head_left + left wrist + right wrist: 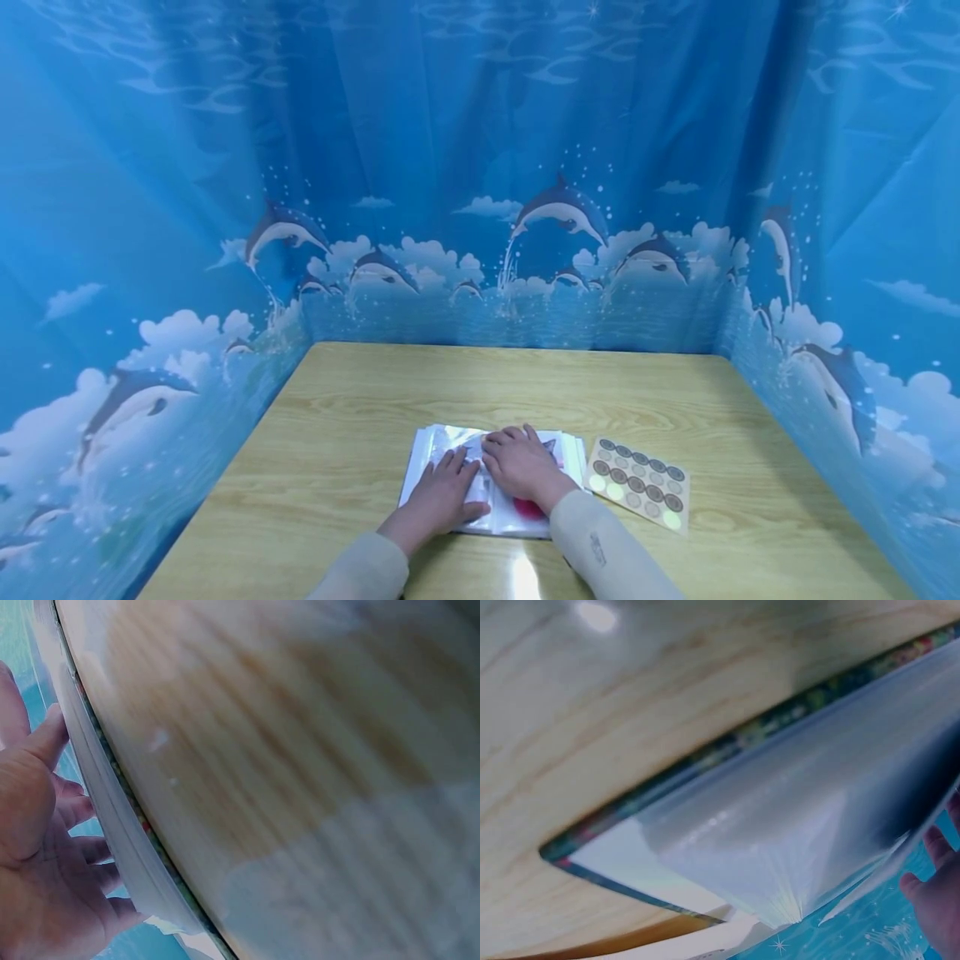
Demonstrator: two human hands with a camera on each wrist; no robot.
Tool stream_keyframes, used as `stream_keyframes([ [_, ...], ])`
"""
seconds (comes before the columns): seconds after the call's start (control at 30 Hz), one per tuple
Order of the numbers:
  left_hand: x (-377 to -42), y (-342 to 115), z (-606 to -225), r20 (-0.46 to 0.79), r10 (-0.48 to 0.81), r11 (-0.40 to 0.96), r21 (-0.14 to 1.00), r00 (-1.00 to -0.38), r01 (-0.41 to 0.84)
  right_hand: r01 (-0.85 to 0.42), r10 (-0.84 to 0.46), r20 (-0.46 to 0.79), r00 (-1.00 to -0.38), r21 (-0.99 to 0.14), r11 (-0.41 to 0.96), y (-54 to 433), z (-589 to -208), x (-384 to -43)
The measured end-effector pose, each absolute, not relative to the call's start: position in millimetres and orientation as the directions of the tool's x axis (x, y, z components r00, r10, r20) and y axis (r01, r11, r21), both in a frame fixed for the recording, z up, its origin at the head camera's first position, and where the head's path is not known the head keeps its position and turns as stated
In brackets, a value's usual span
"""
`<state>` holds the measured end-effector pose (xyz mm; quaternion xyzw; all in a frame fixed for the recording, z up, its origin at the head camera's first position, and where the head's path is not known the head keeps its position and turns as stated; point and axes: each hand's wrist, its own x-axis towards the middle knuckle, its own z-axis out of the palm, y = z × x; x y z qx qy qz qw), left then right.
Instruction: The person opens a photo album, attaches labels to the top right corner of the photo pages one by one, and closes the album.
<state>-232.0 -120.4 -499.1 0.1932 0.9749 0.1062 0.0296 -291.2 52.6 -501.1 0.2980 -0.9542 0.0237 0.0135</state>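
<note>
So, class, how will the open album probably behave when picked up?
The album may feel fairly weighty, given its thick stack of pages. Their glossy shine suggests they could be slippery. Lying open, it might fold shut when lifted.

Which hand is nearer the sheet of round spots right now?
Right. The right hand is on the right side of the open book, left of the sheet; the left hand is on the book's left side, farther away.
</note>
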Motion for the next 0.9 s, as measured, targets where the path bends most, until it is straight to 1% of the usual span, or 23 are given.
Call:
stream_keyframes([
  [0.27, -234, -121, -504, -0.01, 0.377, 0.906, 0.21, -0.926, 0.367, -0.562, -0.558, 0.071, -0.827, -0.073, 0.824, 49, -502, -290],
  [0.57, -234, -120, -502, -0.049, 0.368, 0.91, 0.222, -0.929, 0.349, -0.566, -0.556, 0.118, -0.823, -0.077, 0.821, 45, -502, -292],
  [0.7, -233, -119, -500, -0.051, 0.372, 0.91, 0.216, -0.927, 0.353, -0.571, -0.561, 0.112, -0.82, -0.098, 0.815, 45, -503, -291],
  [0.9, -233, -121, -501, -0.039, 0.378, 0.908, 0.211, -0.925, 0.363, -0.555, -0.553, 0.063, -0.831, -0.156, 0.817, 42, -505, -292],
])
